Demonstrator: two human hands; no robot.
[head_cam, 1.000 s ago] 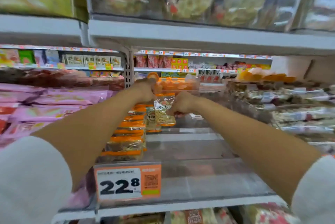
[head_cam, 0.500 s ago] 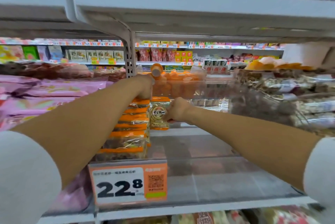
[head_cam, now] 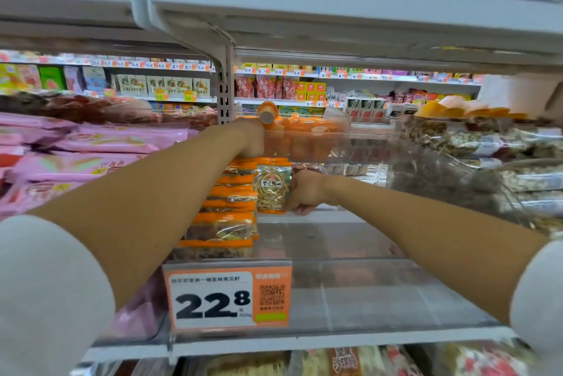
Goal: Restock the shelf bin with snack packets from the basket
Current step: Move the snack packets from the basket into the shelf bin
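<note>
A white shelf (head_cam: 335,342) carries a clear bin (head_cam: 350,287). A row of orange-topped packets (head_cam: 225,223) lines the bin's left side, and an upright packet (head_cam: 272,185) stands beside the row's far end. A price tag (head_cam: 227,299) sits on the bin's front wall. Pink packets (head_cam: 91,147) lie to its left.

The orange-and-white price label (head_cam: 227,299) on the front edge of the shelf bin (head_cam: 365,293) reads a large "22" with a raised "8". The snack packet (head_cam: 272,185) has a round emblem bearing "百里挑一". Far price strips (head_cam: 278,72) show "2.9".
</note>
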